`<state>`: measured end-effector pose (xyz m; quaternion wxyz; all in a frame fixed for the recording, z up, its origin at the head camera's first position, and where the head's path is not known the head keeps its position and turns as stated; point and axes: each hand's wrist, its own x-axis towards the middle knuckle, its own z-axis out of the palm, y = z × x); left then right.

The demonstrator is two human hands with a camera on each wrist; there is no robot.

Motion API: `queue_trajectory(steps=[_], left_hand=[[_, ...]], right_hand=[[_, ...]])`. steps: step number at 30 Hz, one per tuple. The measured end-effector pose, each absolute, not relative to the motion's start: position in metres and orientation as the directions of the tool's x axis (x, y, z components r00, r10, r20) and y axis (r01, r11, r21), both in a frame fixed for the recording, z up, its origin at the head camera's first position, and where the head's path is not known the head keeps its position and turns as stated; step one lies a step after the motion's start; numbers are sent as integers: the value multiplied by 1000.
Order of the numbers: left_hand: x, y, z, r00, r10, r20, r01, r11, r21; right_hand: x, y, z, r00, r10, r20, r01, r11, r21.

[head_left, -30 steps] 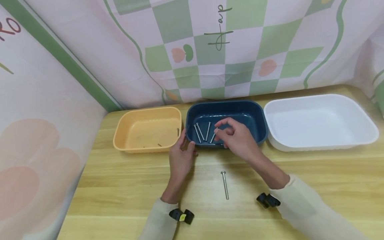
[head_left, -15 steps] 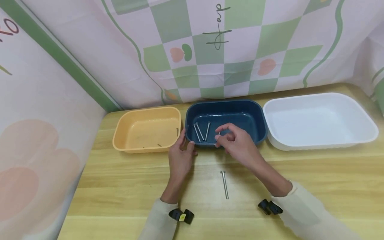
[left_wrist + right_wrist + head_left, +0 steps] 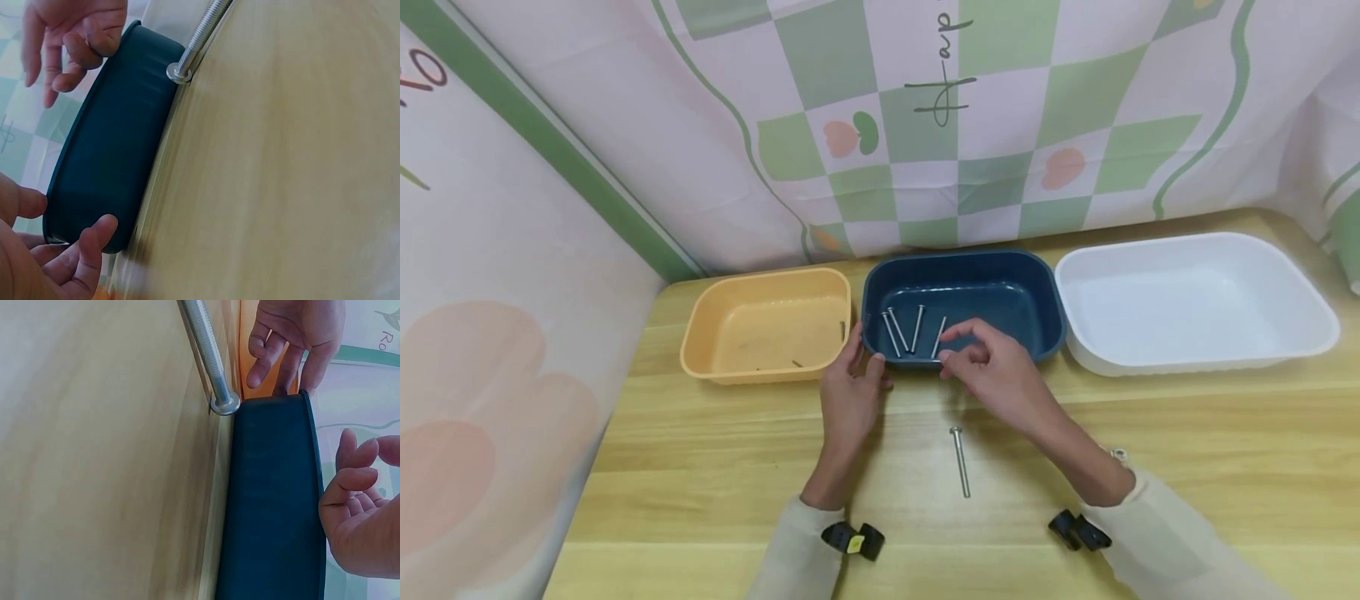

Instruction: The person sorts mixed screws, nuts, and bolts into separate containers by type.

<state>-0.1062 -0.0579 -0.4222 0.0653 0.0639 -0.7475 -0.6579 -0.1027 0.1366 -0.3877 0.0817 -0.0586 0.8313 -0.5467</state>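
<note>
A dark blue plastic bin (image 3: 970, 267) stands mid-table with several long metal bolts (image 3: 917, 327) lying in its left half. My left hand (image 3: 852, 398) holds the bin's front left corner, thumb on the near side, as the left wrist view also shows. My right hand (image 3: 1000, 375) hovers over the bin's front rim, index finger and thumb bent and apart, close to one bolt (image 3: 937, 337); I see nothing between its fingers in either wrist view. Another long bolt (image 3: 961, 462) lies on the table in front of the bin, shown closely in the right wrist view (image 3: 212, 362).
At the left a yellow bin (image 3: 737, 287) holds a few small screws (image 3: 842, 331), and a larger white bin (image 3: 1195, 367) stands at the right. A checked cloth (image 3: 1000, 183) hangs behind them. A patterned panel (image 3: 512, 292) borders the table at the left.
My right hand has drawn slightly towards me, down to the front rim. The fourth bolt in the blue bin, mostly covered half a second ago, shows again. My left hand keeps its place.
</note>
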Motion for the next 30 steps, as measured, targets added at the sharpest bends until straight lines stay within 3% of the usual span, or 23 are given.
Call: queue_trajectory(steps=[5, 19, 30], left_hand=[[-97, -53, -397, -983, -181, 8, -15, 125, 992], [-95, -53, -394, -984, -178, 19, -6, 137, 991], [-108, -59, -430, -983, -183, 9, -12, 115, 993]], right_hand=[[-100, 137, -390, -981, -187, -55, -24, 397, -917], [-93, 137, -393, -979, -191, -74, -9, 401, -916], [-82, 135, -405, -976, -201, -79, -10, 406, -914]])
